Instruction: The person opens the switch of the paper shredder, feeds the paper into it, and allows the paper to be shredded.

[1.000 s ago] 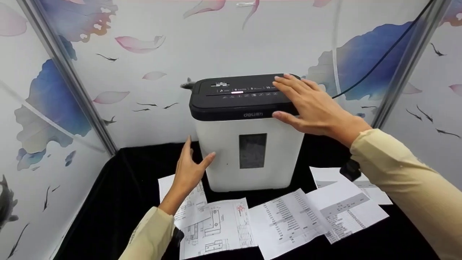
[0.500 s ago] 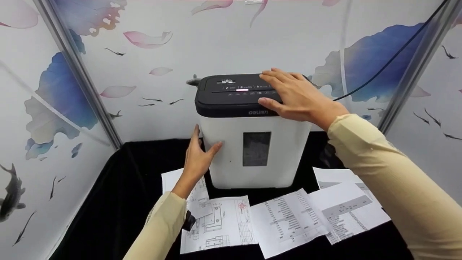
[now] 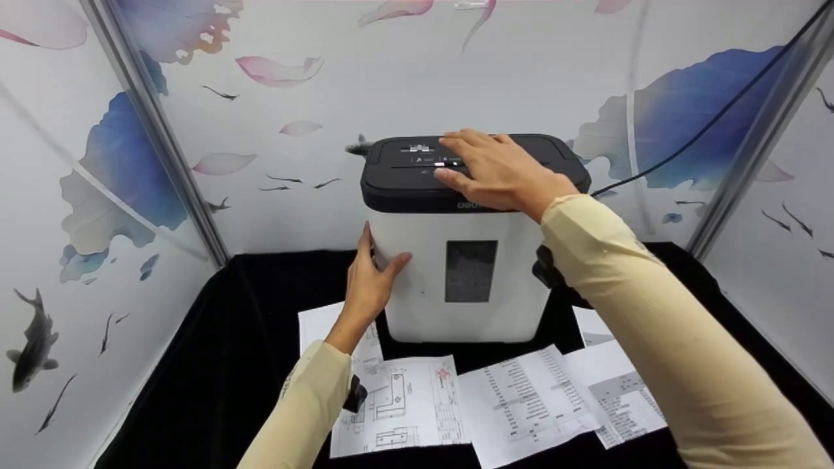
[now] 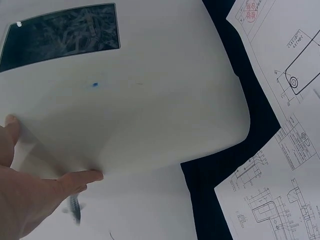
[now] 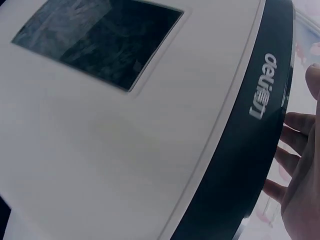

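Note:
A paper shredder point(image 3: 515, 280) stands upright in the middle, with a white bin, a black top point(image 3: 557, 156) and a dark window point(image 3: 470, 270). Shredded strips show behind that window in the left wrist view. My left hand point(image 3: 370, 283) lies against the bin's left side, its thumb at the front and its fingers straight along the side. Above the front and middle of the top, my right hand point(image 3: 498, 170) is spread flat, covering part of the panel markings. In the right wrist view, its fingers point(image 5: 287, 160) are at the top's edge; I cannot tell whether they touch it.
Several printed sheets lie on the black cloth point(image 3: 260, 365) before the shredder: technical drawings point(image 3: 417, 407) at left, tables point(image 3: 531, 397) at right. White patterned walls enclose the back and sides. A black cable point(image 3: 704, 130) runs up behind on the right.
My right hand has moved left across the shredder's top. The left hand has come in closer against the bin's side. The head view has shifted slightly, and the shredder stays upright.

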A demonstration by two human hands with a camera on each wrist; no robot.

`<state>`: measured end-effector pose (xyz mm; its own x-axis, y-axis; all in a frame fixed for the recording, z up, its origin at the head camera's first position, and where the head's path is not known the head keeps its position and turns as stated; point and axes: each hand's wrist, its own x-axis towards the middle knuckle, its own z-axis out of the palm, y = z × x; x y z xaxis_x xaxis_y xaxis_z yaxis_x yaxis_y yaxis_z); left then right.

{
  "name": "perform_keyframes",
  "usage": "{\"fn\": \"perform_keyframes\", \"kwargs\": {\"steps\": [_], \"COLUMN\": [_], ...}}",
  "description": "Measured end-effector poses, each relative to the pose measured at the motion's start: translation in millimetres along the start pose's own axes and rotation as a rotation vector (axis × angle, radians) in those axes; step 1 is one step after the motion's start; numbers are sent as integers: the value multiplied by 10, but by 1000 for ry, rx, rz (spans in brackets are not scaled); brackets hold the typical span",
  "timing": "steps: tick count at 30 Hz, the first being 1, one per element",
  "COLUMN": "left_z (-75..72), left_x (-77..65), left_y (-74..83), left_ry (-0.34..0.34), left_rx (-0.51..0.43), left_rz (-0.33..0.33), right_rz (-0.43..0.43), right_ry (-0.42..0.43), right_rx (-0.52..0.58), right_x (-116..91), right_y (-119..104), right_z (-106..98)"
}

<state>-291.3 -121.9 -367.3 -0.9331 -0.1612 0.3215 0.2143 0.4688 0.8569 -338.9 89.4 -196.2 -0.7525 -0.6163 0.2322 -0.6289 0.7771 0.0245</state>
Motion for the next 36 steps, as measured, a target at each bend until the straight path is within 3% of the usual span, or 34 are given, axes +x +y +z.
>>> {"fn": "perform_keyframes", "kwargs": {"steps": [12, 18, 25, 36], "left_z": [8, 15, 0, 8], "left_x": [-14, -18, -5, -1], "left_y": [-28, -20, 4, 2], "left_ry": [37, 29, 35, 40], "left_rx": [-33, -28, -43, -42], "left_rz": [15, 14, 23, 23], "right_rz": [74, 140, 215, 259], "right_ry": [-70, -103, -125, -176], "right_rx": [-2, 68, 157, 139], "right_x": [360, 462, 515, 490], "right_y": [-243, -243, -227, -249], "right_z": [97, 186, 188, 148]}}
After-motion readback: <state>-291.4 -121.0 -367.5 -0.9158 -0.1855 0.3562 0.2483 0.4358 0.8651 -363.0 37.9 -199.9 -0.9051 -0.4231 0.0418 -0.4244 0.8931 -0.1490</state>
